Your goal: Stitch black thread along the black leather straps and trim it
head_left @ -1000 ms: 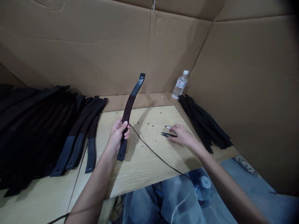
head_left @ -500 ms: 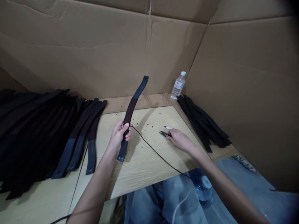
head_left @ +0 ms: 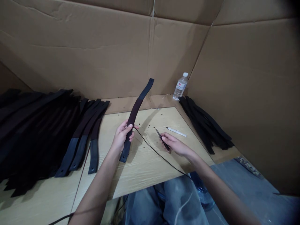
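Observation:
My left hand point(head_left: 123, 136) is closed around the lower half of a long, curved black strap point(head_left: 135, 112), held tilted above the table. The strap has a dark brownish middle section and a small hole at each end. From beside my left fingers a thin black cord point(head_left: 156, 152) runs down to the right, past the table's front edge. In my right hand point(head_left: 173, 143) is a small dark pair of thread snips point(head_left: 160, 135), blades pointing up and left, apart from the strap and cord. A white pen-like stick point(head_left: 176, 132) lies just beyond that hand.
A big pile of similar straps point(head_left: 35, 134) covers the left side, with several lying beside it. More black straps point(head_left: 203, 122) lie at the right edge. A water bottle point(head_left: 180, 87) stands in the back corner. Cardboard walls point(head_left: 93, 50) enclose the table point(head_left: 138, 175); dark crumbs dot its top.
My right hand has lifted the snips off the table beside the white stick and brought them left, blades now turned more upward. My left hand still holds the strap.

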The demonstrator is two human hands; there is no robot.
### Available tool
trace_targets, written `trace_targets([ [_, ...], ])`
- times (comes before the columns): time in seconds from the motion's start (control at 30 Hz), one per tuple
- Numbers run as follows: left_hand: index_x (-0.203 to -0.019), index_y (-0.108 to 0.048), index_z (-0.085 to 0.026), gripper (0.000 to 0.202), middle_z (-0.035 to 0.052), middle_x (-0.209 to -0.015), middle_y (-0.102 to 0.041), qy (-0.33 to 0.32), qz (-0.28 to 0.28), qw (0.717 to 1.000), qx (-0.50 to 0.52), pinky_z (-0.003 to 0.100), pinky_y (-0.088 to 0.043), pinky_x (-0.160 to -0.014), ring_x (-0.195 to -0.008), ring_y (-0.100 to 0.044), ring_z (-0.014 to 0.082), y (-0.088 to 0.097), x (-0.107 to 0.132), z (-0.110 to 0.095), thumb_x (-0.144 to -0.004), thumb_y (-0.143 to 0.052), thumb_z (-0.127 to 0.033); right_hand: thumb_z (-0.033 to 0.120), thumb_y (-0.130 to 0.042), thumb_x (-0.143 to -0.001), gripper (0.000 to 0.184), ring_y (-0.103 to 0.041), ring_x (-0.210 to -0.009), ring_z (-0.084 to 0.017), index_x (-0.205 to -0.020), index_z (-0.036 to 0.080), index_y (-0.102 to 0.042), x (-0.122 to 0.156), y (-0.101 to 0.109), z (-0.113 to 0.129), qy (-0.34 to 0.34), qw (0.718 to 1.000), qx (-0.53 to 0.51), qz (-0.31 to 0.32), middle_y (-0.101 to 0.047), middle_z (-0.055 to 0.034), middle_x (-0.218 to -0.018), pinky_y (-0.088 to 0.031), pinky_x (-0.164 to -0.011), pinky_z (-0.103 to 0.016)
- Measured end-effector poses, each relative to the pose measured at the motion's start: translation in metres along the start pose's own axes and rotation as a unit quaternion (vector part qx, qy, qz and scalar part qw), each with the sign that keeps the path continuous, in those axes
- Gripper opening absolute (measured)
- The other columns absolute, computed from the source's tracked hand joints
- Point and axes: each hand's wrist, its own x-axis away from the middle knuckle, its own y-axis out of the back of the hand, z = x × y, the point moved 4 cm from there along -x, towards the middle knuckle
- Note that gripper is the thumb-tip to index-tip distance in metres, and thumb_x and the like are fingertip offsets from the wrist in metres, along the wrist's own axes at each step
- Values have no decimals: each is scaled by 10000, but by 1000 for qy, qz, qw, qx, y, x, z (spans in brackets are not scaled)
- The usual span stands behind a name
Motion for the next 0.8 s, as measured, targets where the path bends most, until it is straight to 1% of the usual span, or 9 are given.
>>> trace_targets([
  [0.03, -1071, -506, -178, 364, 48, -874, -619, 2, 0, 1000, 0, 162, -295, -348, -419, -388, 25, 0, 0, 1, -754, -635, -304, 469, -450, -914, 305, -458, -626, -112, -1011, 180, -466, 2, -10, 6, 8, 995, -98, 23, -513, -36, -865, -351, -522, -240],
  [0.07, -1080, -505, -177, 374, 53, -881, -624, 4, -1, 1000, 1, 161, -295, -348, -420, -389, 25, 1, 0, 1, -754, -635, -301, 439, -491, -902, 278, -469, -636, -106, -996, 178, -466, 5, -20, 12, 24, 981, -187, 39, -522, -45, -904, -354, -536, -239],
  [0.13, -1086, -503, -172, 379, 62, -901, -631, 7, -6, 1000, 7, 162, -296, -348, -418, -390, 24, 1, -1, 2, -752, -637, -294, 372, -526, -899, 232, -480, -661, -105, -1008, 173, -476, 9, -41, 24, 37, 948, -309, 63, -516, -37, -850, -372, -603, -248],
  [0.2, -1072, -508, -167, 363, 68, -927, -628, 8, -10, 1000, 10, 163, -296, -349, -417, -392, 22, 2, -1, 3, -753, -635, -285, 327, -550, -889, 214, -431, -609, -85, -1020, 166, -499, 12, -62, 31, 18, 920, -380, 96, -470, -16, -780, -345, -581, -233],
  [0.27, -1061, -517, -165, 344, 71, -967, -615, 6, -13, 1000, 11, 164, -297, -350, -421, -398, 17, 2, -1, 4, -757, -632, -279, 304, -571, -873, 223, -377, -573, -65, -1034, 161, -514, 11, -79, 33, -6, 898, -429, 98, -430, -4, -760, -286, -533, -207],
  [0.37, -1062, -534, -166, 329, 68, -1021, -590, 4, -15, 1000, 9, 161, -293, -352, -430, -403, 7, 1, 0, 4, -767, -625, -279, 291, -580, -849, 275, -349, -564, -60, -1076, 143, -536, 4, -98, 28, -32, 884, -458, 87, -414, -6, -755, -226, -506, -201],
  [0.5, -1054, -548, -162, 322, 69, -1045, -575, 8, -11, 1000, 12, 162, -303, -355, -429, -401, -2, 0, 1, 3, -766, -628, -282, 310, -599, -807, 274, -339, -535, -65, -1019, 147, -539, -15, -115, 20, -35, 879, -471, 65, -411, 7, -708, -193, -485, -208],
  [0.67, -1052, -550, -167, 311, 69, -1051, -575, 12, -2, 1000, 16, 159, -297, -355, -422, -400, -5, -1, 2, 3, -770, -623, -278, 337, -603, -791, 262, -346, -500, -68, -969, 176, -499, -37, -123, 16, -16, 880, -474, 14, -431, 23, -674, -186, -463, -205],
  [0.8, -1053, -549, -173, 303, 70, -1066, -587, 15, -1, 1000, 22, 157, -298, -358, -419, -401, -4, -1, 1, 4, -774, -619, -269, 345, -590, -795, 246, -350, -493, -68, -947, 180, -491, -42, -124, 21, 0, 883, -469, -1, -431, 27, -668, -194, -449, -205],
])
